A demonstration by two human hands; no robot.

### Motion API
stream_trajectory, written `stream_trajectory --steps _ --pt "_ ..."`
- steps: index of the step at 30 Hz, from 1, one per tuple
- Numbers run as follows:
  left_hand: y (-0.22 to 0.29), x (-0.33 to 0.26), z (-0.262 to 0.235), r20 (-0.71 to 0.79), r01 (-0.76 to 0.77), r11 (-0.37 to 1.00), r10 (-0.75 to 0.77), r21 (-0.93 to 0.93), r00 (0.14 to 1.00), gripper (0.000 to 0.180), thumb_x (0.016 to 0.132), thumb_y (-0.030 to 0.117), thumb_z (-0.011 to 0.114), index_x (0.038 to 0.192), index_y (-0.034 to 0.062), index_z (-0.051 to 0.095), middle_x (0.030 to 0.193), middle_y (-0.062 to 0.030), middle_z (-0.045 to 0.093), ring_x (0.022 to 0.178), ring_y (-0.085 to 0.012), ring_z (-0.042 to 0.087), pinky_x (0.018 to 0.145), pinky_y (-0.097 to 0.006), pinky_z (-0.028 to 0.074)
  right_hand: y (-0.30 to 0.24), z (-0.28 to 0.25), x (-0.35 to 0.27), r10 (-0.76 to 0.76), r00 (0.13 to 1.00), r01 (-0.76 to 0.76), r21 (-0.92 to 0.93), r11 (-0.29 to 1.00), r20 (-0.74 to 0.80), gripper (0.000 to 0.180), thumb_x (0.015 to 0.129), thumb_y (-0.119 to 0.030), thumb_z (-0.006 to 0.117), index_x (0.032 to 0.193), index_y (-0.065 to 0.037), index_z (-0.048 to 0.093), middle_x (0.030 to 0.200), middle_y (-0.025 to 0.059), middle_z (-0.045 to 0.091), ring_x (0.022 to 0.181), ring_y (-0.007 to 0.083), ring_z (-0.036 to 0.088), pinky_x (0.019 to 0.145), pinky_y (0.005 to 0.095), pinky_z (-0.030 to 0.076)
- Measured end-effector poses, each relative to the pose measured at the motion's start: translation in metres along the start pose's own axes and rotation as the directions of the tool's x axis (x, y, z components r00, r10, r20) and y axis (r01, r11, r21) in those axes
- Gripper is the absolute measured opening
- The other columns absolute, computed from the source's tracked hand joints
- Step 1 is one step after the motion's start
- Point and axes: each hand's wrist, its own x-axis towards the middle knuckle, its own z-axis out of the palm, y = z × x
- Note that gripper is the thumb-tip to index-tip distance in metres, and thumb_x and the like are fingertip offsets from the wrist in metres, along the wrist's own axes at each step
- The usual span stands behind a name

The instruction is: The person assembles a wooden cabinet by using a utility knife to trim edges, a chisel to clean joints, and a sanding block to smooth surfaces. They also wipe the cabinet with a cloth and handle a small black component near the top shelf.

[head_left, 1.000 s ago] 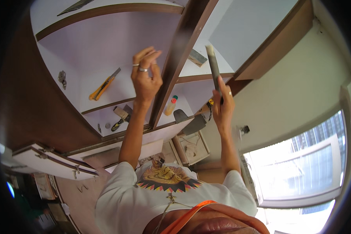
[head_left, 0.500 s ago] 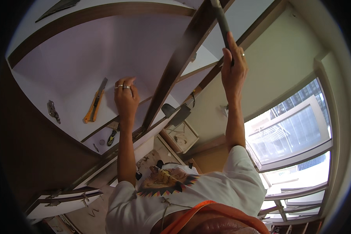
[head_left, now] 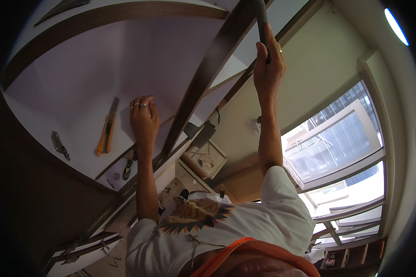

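Observation:
My right hand (head_left: 269, 67) is raised high and wraps round a long dark handle (head_left: 262, 28). Its upper end is cut off by the top of the picture, beside the dark wooden upright (head_left: 212, 60) of the cabinet. Inside the pale-lined compartment, my left hand (head_left: 144, 117) is closed with its fingers curled; what they hold, if anything, is hidden. On the compartment's white shelf, left of that hand, lies an orange utility knife (head_left: 106, 133) with its blade out. Farther left rests a metal tool like folded pliers (head_left: 59, 145).
A scraper-like tool with a black and yellow-green handle (head_left: 127, 169) lies on the ledge below my left hand. A dark cabinet panel (head_left: 37, 184) stands at left, an open window (head_left: 335, 143) at right. Lower down are a drawer-like wooden box (head_left: 203, 158) and dark flat pieces (head_left: 203, 135).
My right hand has moved up with the dark handle, so less of the handle shows. The view has shifted slightly, and a ceiling light appears at top right. My left hand stays curled.

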Motion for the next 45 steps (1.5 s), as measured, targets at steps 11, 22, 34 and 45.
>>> stream_trajectory --steps 11,22,34,45 --pt "0.003 0.0 -0.002 -0.028 -0.006 1.0 0.007 0.009 1.0 0.013 0.095 0.002 0.061 0.105 0.0026 0.069 0.103 -0.0131 0.068 0.102 -0.0329 0.066 0.086 -0.046 0.053 0.0 0.008 0.021 0.054 0.989 -0.05 0.033 0.998 -0.139 0.042 0.101 -0.004 0.06 0.143 -0.006 0.06 0.095 0.0158 0.067 0.078 0.0238 0.062 0.075 0.0356 0.052" --pt "0.0 0.001 0.0 -0.029 -0.007 0.998 0.009 0.063 1.0 0.014 0.095 0.002 0.061 0.106 0.0028 0.069 0.103 -0.0134 0.069 0.101 -0.0337 0.066 0.086 -0.046 0.053 0.005 0.012 0.011 -0.031 0.992 0.037 0.043 0.998 -0.123 0.047 0.1 -0.002 0.061 0.146 -0.007 0.057 0.106 0.0166 0.069 0.086 0.0236 0.064 0.08 0.0343 0.052" --pt "0.001 0.004 0.005 -0.033 -0.006 0.997 0.009 0.081 0.999 0.013 0.094 0.004 0.061 0.103 0.002 0.07 0.1 -0.0138 0.07 0.1 -0.0345 0.066 0.085 -0.046 0.054 0.018 0.019 -0.098 0.003 1.0 -0.005 0.088 0.996 0.022 0.049 0.095 0.004 0.064 0.142 -0.011 0.063 0.08 0.0088 0.052 0.068 0.0183 0.051 0.065 0.0317 0.047" --pt "0.001 0.0 0.006 -0.001 0.024 0.995 -0.024 0.097 1.0 0.014 0.096 0.005 0.059 0.105 0.0017 0.07 0.105 -0.0141 0.07 0.101 -0.0331 0.066 0.088 -0.044 0.054 0.007 0.022 -0.134 0.139 0.981 -0.151 0.085 0.985 0.132 0.043 0.1 -0.002 0.064 0.143 -0.007 0.062 0.085 0.0084 0.059 0.073 0.0165 0.054 0.069 0.0318 0.047"
